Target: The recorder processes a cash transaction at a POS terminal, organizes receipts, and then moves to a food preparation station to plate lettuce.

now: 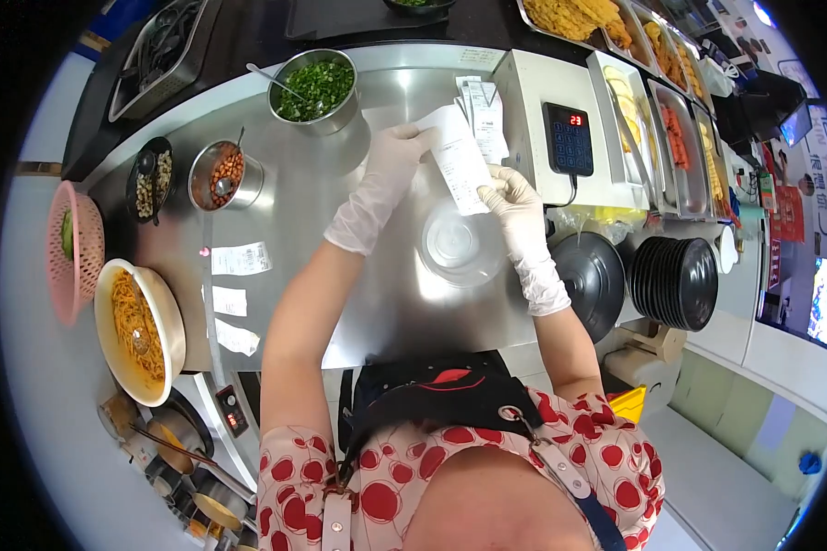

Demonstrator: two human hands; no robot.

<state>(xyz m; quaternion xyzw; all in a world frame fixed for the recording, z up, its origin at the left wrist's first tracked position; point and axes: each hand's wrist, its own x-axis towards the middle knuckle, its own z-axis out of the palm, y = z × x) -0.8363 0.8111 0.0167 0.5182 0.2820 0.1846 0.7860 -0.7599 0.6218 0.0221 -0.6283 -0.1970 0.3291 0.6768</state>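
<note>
A printed paper receipt [455, 162] is stretched between my two gloved hands above the steel counter [303, 275]. My left hand [396, 158] pinches its upper left corner. At its lower right edge, the thumb and fingers of my right hand [513, 206] grip the paper. Below the receipt sits a clear round plastic container [451, 244], partly covered by the paper. More printed slips [484, 113] lie at the counter's back, just behind the receipt. A steel bowl of chopped green onions [317, 93] with a spoon stands beyond my left hand.
On the left are a steel cup of peanuts [226, 175], a black bowl [153, 180], a cream bowl of orange shreds [138, 330] and several slips [240, 260]. To the right stand a keypad device [568, 140], food trays [682, 144], a black lid [589, 286] and stacked black plates [675, 282].
</note>
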